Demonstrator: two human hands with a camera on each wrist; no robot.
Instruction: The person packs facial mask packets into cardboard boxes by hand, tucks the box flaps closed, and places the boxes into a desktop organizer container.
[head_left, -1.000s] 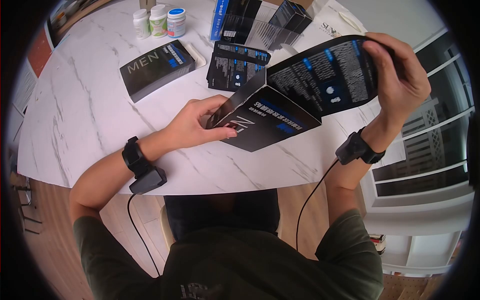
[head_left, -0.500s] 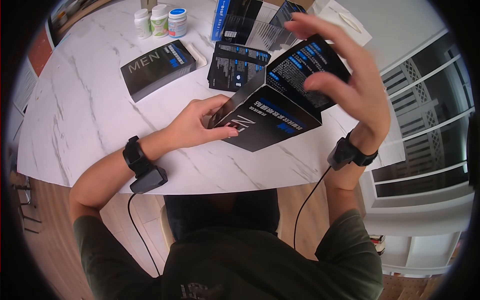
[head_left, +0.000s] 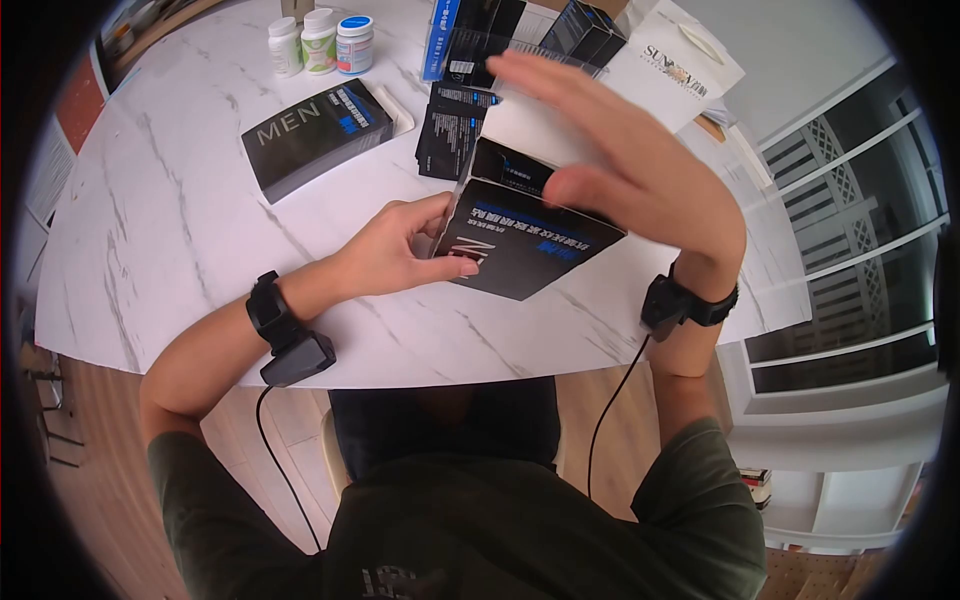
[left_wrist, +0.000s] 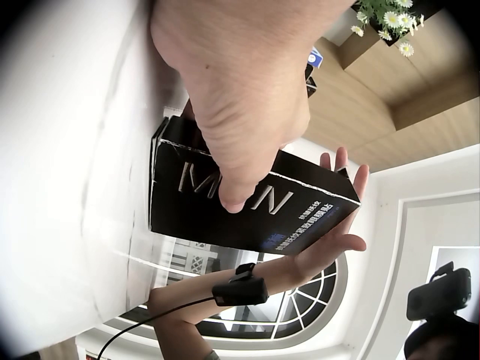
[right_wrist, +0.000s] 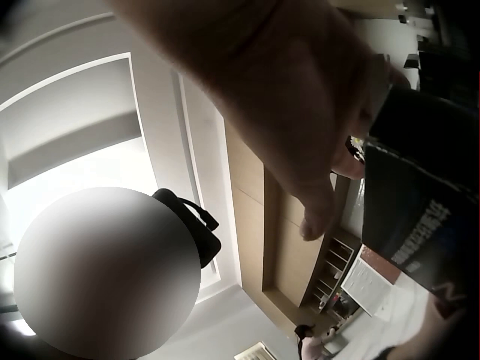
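A black carton (head_left: 545,240) with silver lettering and blue print is held tilted above the white marbled table (head_left: 360,340). My left hand (head_left: 385,250) grips its lower left end, thumb on the lettered face and fingers behind. My right hand (head_left: 655,180) is at the upper end with its fingers extended, the thumb near the top edge. Beneath those fingers shows a pale flap (head_left: 530,125). In the left wrist view the carton (left_wrist: 225,206) reads MEN, and my right hand (left_wrist: 334,240) spreads behind its far end. The carton's inside is hidden.
Left of the carton lies another MEN box (head_left: 315,140). Black printed packets (head_left: 447,135) lie just behind the held carton. Three supplement bottles (head_left: 318,45) stand farther back. A blue-and-black box (head_left: 470,45), another black box (head_left: 585,35) and a white paper bag (head_left: 680,65) are at the back.
The printed black packet my right hand held has gone down into the carton, out of sight. My right hand let go, opened and moved left over the carton's end. The left hand keeps its grip.
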